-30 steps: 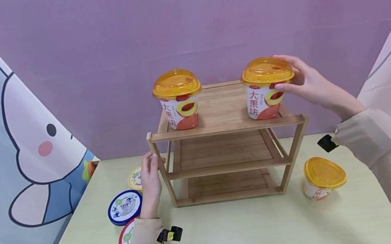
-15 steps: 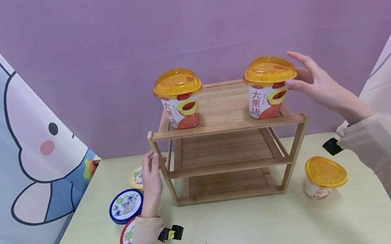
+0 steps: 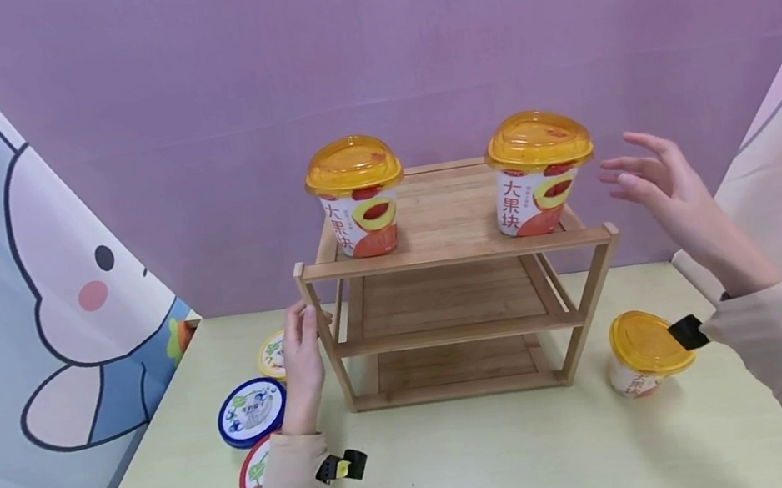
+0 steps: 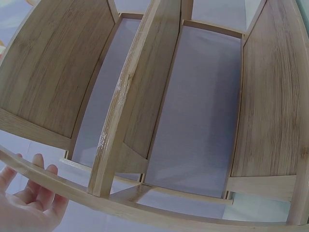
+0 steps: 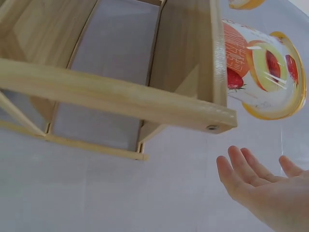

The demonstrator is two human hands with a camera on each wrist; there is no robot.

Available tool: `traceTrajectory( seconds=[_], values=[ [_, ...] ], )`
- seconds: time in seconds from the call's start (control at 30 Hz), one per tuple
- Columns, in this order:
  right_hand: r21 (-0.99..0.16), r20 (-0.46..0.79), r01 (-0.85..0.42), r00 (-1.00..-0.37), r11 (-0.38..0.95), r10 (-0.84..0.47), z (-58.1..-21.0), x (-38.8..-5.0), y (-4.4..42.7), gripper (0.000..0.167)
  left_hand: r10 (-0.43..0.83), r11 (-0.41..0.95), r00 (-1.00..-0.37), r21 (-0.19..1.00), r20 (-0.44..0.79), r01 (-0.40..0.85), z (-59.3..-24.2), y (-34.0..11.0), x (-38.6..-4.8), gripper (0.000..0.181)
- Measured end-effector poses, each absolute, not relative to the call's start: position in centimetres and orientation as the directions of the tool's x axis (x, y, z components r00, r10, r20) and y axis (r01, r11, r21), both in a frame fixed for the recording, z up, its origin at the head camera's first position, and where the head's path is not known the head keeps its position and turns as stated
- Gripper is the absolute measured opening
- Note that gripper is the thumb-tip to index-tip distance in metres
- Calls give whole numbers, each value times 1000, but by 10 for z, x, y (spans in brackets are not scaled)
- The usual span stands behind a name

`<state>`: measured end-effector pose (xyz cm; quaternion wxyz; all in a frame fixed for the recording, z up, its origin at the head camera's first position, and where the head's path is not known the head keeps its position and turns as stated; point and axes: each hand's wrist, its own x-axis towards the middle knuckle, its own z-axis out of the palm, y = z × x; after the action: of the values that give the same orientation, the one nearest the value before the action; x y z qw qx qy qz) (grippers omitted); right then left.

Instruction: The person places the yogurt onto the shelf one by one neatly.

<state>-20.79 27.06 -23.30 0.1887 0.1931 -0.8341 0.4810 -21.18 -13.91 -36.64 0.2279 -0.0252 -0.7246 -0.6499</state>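
Observation:
A three-tier wooden shelf rack (image 3: 438, 256) stands on the table. On its top shelf are two upright white fruit cups with domed orange lids, a left cup (image 3: 366, 218) and a right cup (image 3: 534, 197). My left hand (image 3: 304, 358) holds the rack's left front post, fingers reaching behind it; the left wrist view shows the fingertips (image 4: 38, 162) past the wood. To the right of the right cup, my right hand (image 3: 687, 191) hangs in the air with relaxed fingers, holding nothing. The right wrist view shows a gap between that hand (image 5: 270, 193) and the cup (image 5: 263, 67).
Another orange-lidded cup (image 3: 640, 363) stands on the table right of the rack, tilted in appearance. Left of my left forearm lie round tubs with a yellow rim (image 3: 271, 356), a blue rim (image 3: 253, 412) and a red rim (image 3: 251, 484). A purple cloth (image 3: 361, 46) hangs behind.
My right hand has let go of the right cup on the top shelf and moved away to the right and down. The left hand stays on the post.

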Motion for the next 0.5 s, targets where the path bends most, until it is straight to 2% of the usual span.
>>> traceTrajectory(
  seconds=[0.37,0.5],
  values=[
    [-710,569,-566,-812,420,-132,-269,-191,284,50,-256,151,-897,932,359,330,-367,-139,-212,32],
    [-690,566,-551,-815,469,-124,-282,-186,288,49,-256,151,-896,930,364,335,-368,-139,-213,32]
  ],
)
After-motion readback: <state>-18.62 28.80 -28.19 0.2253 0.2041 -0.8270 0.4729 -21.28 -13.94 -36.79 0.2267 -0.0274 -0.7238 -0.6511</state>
